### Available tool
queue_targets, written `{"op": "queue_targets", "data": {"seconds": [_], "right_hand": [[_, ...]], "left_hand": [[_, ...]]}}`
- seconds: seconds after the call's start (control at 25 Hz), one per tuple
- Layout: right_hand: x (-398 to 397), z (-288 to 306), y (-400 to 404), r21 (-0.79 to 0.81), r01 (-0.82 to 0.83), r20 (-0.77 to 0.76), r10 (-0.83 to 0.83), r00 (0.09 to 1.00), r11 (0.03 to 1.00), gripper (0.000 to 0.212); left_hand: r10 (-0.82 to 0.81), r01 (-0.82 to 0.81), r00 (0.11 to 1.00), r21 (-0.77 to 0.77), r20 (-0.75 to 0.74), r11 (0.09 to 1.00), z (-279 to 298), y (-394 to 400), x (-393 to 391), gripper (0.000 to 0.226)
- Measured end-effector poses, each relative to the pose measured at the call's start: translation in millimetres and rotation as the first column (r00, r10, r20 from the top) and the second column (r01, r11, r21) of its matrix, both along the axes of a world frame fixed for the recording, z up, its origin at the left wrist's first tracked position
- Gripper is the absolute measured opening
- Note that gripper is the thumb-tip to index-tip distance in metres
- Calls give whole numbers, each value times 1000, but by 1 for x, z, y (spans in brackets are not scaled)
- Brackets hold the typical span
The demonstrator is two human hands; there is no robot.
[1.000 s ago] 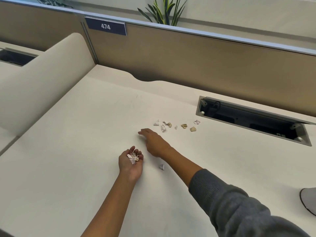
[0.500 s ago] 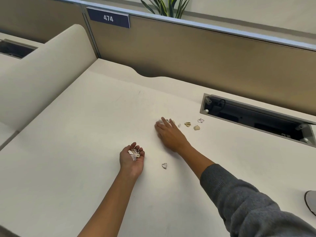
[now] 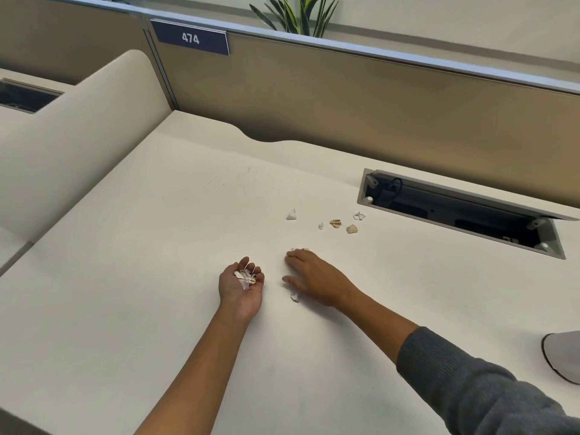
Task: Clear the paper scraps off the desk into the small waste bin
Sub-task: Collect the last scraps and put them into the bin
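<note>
My left hand (image 3: 241, 285) rests palm up on the cream desk (image 3: 131, 277), cupped around a small pile of white and tan paper scraps (image 3: 246, 277). To its right, my right hand (image 3: 317, 277) lies palm down and flat on the desk. Bits of scrap (image 3: 299, 249) peek out from under its fingertips. One white scrap (image 3: 295, 297) lies just below its thumb. Farther back lie loose scraps: a white one (image 3: 291, 215), a tiny one (image 3: 320, 226), two tan ones (image 3: 335, 222) (image 3: 351, 229) and a white curl (image 3: 359, 216).
An open cable hatch (image 3: 458, 211) is sunk into the desk at the back right. A brown partition (image 3: 345, 98) with a "474" label closes the back, and a cream divider (image 3: 62, 136) the left. A grey rounded object (image 3: 565, 356) is cut off at the right edge.
My right hand reached out to the scrap cluster, then drew back toward my left hand, dragging a couple of scraps under its fingers. The left hand stayed put.
</note>
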State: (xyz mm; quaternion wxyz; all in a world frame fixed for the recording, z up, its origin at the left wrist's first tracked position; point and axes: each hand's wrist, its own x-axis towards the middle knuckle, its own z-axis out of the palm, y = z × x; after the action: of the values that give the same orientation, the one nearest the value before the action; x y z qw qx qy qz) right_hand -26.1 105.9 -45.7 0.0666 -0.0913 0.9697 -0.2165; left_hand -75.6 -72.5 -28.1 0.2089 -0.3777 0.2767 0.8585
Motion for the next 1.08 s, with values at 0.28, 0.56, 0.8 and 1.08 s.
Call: {"op": "queue_targets", "data": {"seconds": [0.28, 0.56, 0.8, 1.08], "right_hand": [[61, 1, -11, 45, -61, -10, 62, 998, 997, 31], [77, 12, -18, 228, 55, 50, -68, 996, 972, 19], [65, 42, 10, -340, 633, 416, -492, 765, 696, 15], [48, 101, -23, -583, 624, 523, -347, 778, 520, 10]], "left_hand": [[-34, 34, 999, -2, -3, 999, 7, 4, 17, 29], [-98, 98, 995, -27, 10, 995, 8, 2, 36, 30], [-160, 160, 987, -30, 9, 987, 12, 7, 49, 28], [-309, 311, 950, 29, -40, 950, 15, 29, 67, 26]]}}
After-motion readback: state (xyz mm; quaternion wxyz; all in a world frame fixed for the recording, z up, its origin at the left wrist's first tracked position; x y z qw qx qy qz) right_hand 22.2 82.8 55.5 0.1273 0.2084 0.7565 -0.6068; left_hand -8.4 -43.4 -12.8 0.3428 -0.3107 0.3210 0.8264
